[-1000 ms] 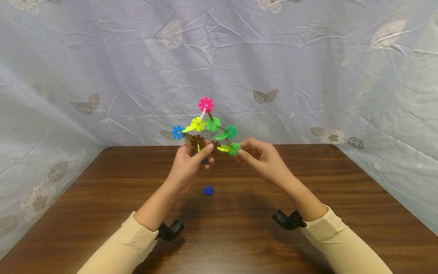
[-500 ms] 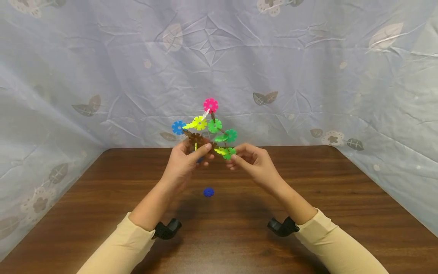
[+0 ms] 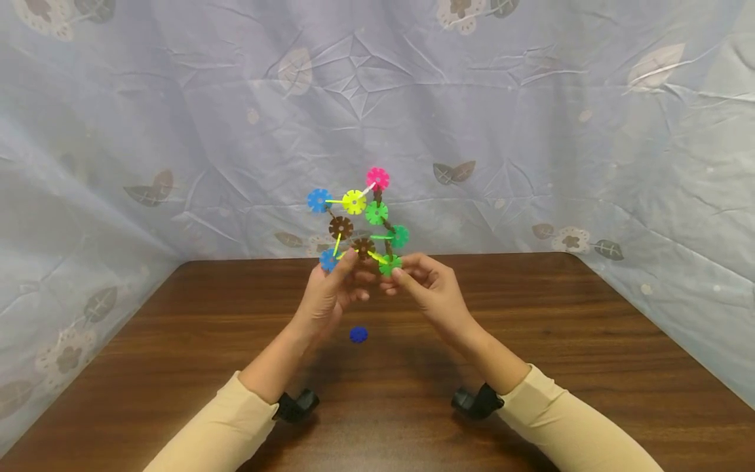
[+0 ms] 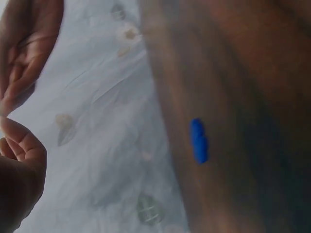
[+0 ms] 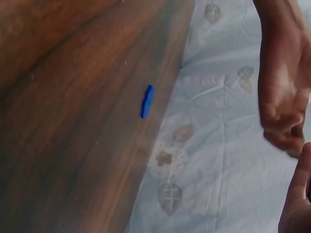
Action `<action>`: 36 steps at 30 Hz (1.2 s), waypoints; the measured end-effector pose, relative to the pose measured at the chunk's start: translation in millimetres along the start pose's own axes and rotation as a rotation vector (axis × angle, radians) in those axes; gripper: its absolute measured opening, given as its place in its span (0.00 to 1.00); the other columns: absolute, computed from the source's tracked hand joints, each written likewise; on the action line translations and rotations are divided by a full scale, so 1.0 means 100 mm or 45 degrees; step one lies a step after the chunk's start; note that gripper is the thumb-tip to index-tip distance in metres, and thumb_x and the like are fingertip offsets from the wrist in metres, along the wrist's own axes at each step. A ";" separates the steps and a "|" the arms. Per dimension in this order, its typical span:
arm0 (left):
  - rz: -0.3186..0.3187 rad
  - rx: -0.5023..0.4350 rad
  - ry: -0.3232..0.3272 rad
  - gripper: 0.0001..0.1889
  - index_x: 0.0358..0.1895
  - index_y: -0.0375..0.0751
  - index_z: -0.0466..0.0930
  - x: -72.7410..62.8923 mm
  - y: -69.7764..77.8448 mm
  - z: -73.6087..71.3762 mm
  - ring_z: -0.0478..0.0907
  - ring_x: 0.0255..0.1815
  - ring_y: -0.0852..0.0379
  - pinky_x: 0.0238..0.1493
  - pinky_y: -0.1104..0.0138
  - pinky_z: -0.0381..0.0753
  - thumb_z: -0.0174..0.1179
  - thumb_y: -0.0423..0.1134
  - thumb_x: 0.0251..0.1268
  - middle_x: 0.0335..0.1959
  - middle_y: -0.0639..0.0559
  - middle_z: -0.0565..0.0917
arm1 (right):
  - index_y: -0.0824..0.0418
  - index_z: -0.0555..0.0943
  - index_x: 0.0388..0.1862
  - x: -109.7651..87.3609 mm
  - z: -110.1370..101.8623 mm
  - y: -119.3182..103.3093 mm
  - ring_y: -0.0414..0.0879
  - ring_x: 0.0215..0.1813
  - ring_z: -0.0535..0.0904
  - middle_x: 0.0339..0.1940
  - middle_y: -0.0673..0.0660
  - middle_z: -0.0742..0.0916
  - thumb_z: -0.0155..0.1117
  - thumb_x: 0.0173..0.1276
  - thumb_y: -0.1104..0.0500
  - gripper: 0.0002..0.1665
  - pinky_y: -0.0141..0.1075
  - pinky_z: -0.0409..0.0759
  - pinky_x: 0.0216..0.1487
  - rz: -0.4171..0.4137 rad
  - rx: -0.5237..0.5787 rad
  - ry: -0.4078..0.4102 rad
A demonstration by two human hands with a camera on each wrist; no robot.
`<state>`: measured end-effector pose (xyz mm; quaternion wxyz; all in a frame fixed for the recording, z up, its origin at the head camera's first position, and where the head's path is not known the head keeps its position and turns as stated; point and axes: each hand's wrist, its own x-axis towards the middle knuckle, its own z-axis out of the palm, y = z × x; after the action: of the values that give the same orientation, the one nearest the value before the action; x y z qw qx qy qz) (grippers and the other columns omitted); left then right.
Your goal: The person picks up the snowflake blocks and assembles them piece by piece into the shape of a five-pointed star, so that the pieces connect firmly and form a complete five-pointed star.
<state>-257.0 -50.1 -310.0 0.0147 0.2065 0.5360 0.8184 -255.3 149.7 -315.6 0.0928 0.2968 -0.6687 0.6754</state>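
Observation:
Both hands hold up a loop of interlocking snowflake discs [image 3: 341, 228] above the table, in the head view. A pink disc [image 3: 377, 179] tops it, with blue, yellow, brown and green discs below. My left hand [image 3: 324, 298] grips its lower edge, thumb in front near a brown disc [image 3: 364, 249]; a blue disc [image 3: 328, 260] shows left of the thumb. The right hand [image 3: 429, 283] pinches a green disc [image 3: 390, 265] at the lower right corner. Both wrist views show fingers close together at the edge, the loop largely out of frame.
A single dark blue snowflake disc [image 3: 358, 335] lies on the brown wooden table [image 3: 531, 314], below the hands. Pale patterned curtain [image 3: 519, 131] hangs behind and along both sides. Black wrist mounts [image 3: 476, 401] stick out from under the forearms.
The loop has turned to face the view more squarely, its pink top shifting right and its left side rising. My right hand has moved left and slightly down, closer to the left hand.

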 end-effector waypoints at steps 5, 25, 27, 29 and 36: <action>-0.006 0.194 -0.001 0.12 0.51 0.45 0.77 -0.05 -0.19 0.13 0.86 0.38 0.61 0.37 0.70 0.81 0.61 0.48 0.77 0.36 0.60 0.89 | 0.74 0.79 0.53 -0.06 0.06 0.04 0.39 0.39 0.90 0.36 0.42 0.92 0.61 0.79 0.67 0.11 0.35 0.88 0.53 0.006 -0.024 0.042; 0.119 0.274 0.190 0.06 0.42 0.35 0.84 -0.04 -0.13 0.23 0.88 0.30 0.61 0.41 0.63 0.90 0.65 0.36 0.74 0.26 0.59 0.88 | 0.75 0.80 0.53 -0.06 0.14 0.14 0.41 0.43 0.91 0.37 0.42 0.93 0.61 0.79 0.66 0.12 0.41 0.90 0.53 -0.024 -0.007 -0.010; 0.111 0.283 0.184 0.06 0.42 0.35 0.84 -0.04 -0.12 0.22 0.88 0.30 0.60 0.41 0.61 0.90 0.65 0.36 0.74 0.26 0.59 0.88 | 0.74 0.80 0.52 -0.06 0.14 0.13 0.43 0.43 0.91 0.37 0.44 0.93 0.62 0.79 0.66 0.11 0.45 0.90 0.54 -0.024 -0.018 -0.021; 0.106 0.298 0.183 0.06 0.43 0.35 0.84 -0.04 -0.11 0.20 0.87 0.31 0.61 0.42 0.61 0.89 0.65 0.36 0.74 0.26 0.60 0.88 | 0.73 0.81 0.53 -0.05 0.13 0.13 0.43 0.44 0.91 0.39 0.50 0.93 0.62 0.78 0.66 0.11 0.48 0.90 0.54 -0.021 -0.039 -0.045; 0.129 0.419 0.253 0.08 0.45 0.37 0.85 -0.02 0.01 0.12 0.82 0.38 0.59 0.42 0.66 0.83 0.68 0.39 0.72 0.31 0.62 0.86 | 0.72 0.81 0.55 0.01 0.03 0.13 0.51 0.48 0.90 0.49 0.76 0.88 0.61 0.79 0.66 0.12 0.51 0.90 0.53 0.077 -0.181 -0.266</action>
<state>-251.0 -40.9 -305.3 -0.1133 0.1510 0.6502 0.7359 -262.6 145.0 -326.5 0.0232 0.3379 -0.7296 0.5942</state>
